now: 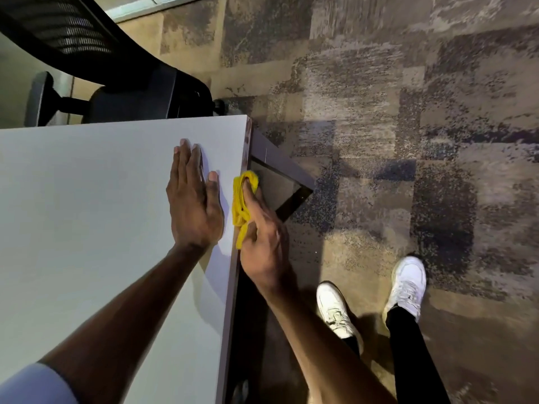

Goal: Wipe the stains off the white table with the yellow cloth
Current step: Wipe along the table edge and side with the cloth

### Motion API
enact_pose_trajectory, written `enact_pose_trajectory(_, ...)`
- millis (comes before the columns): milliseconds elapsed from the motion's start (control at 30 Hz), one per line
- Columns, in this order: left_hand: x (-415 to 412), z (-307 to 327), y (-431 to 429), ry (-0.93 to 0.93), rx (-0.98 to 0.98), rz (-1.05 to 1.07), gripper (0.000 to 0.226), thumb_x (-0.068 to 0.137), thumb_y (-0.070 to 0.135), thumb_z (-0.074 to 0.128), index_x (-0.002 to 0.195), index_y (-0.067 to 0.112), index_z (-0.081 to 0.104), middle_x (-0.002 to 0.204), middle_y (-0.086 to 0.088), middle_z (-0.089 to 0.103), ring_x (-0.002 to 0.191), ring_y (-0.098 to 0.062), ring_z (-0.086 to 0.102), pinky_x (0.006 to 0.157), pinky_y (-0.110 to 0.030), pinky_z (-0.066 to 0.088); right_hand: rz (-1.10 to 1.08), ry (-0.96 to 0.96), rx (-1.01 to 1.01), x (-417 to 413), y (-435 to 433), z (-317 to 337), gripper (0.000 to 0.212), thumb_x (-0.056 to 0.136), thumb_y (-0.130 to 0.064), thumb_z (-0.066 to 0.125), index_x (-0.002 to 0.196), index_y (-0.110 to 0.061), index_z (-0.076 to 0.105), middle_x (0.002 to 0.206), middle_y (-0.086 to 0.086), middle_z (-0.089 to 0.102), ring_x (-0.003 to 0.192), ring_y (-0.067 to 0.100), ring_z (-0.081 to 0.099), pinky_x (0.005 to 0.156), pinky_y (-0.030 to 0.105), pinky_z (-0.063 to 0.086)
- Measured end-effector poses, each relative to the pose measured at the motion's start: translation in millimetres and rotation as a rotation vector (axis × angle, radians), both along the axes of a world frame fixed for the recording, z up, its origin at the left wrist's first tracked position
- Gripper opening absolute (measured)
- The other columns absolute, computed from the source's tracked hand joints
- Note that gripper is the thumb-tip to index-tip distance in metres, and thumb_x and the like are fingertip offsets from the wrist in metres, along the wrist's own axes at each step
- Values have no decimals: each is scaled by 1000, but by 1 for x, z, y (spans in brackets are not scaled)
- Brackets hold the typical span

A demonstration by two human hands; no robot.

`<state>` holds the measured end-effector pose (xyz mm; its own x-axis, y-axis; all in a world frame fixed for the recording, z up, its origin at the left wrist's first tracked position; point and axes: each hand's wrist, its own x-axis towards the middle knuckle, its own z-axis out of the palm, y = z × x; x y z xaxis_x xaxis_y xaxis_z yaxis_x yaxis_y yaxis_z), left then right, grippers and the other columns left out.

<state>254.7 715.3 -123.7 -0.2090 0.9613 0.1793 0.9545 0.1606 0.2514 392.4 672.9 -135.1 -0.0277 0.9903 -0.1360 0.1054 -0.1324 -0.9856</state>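
The white table (87, 199) fills the left half of the view, with its right edge running down the middle. My left hand (194, 196) lies flat on the tabletop near that edge, palm down and holding nothing. My right hand (261, 237) presses the bunched yellow cloth (240, 199) against the table's right side edge, fingers wrapped over it. Brownish stains (248, 135) show on the edge near the far right corner, above the cloth.
A black mesh office chair (116, 77) stands behind the table's far edge. The dark metal table leg frame (285, 176) juts out below the corner. My feet in white shoes (335, 310) stand on the patterned carpet (408, 112) to the right.
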Motion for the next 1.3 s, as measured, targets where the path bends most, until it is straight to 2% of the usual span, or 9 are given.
enact_pose_trajectory(133,-3,0,1,-4,7,-10,63,116,40,32,169,7,35,180,-12,28,170,-27,21,138,-42,21,-2,-85,-11,0,11,5,63,94,-12,35,156,-16,49,157,9,54,141,26,53,115,31,45)
enact_pose_trajectory(233,-3,0,1,2,-7,-2,61,116,38,32,170,10,32,181,-9,25,170,-25,18,138,-39,19,-4,-58,-3,1,-22,11,60,99,0,46,155,-18,50,157,3,52,141,22,55,113,29,49)
enact_pose_trajectory(333,-1,1,1,6,-19,9,62,115,40,32,171,11,32,181,-8,24,170,-24,18,138,-44,21,-32,-25,-39,-1,-43,16,54,102,-2,51,153,-19,54,155,-3,50,139,20,57,106,39,56)
enact_pose_trajectory(467,0,1,2,-7,-18,11,62,115,40,32,170,11,33,181,-9,25,170,-25,19,136,-51,25,-103,-19,4,-3,-34,13,46,104,-7,52,148,-17,59,148,-1,58,134,19,60,102,35,58)
enact_pose_trajectory(600,0,2,2,-13,-17,0,62,115,38,33,170,9,33,181,-9,26,170,-25,19,136,-52,25,-58,-62,30,0,-28,10,50,102,-1,57,150,-15,57,149,1,60,143,14,52,108,29,53)
enact_pose_trajectory(700,-2,1,2,-6,-13,-14,61,115,34,35,170,7,33,181,-11,26,170,-27,20,135,-52,25,-71,-107,78,-4,-3,6,51,101,4,58,150,-8,55,152,13,58,144,23,52,115,24,45)
enact_pose_trajectory(867,-5,-1,0,-7,-3,-27,59,115,29,37,169,4,35,180,-14,28,169,-31,22,134,-55,28,-81,-146,97,-11,30,-3,57,98,6,55,153,-8,51,158,16,51,148,29,49,117,41,46)
enact_pose_trajectory(1100,2,3,2,-34,-4,-27,61,114,32,34,168,2,35,179,-16,27,169,-32,21,135,-55,26,-80,-101,116,-12,-15,4,53,100,12,56,150,-4,54,160,16,47,156,21,37,118,46,46)
enact_pose_trajectory(1300,-6,0,2,-19,-12,-42,59,114,27,38,168,3,34,180,-16,27,169,-32,21,134,-56,27,-65,-119,66,-11,56,-5,66,94,13,55,156,-7,46,161,17,45,153,27,38,121,35,42)
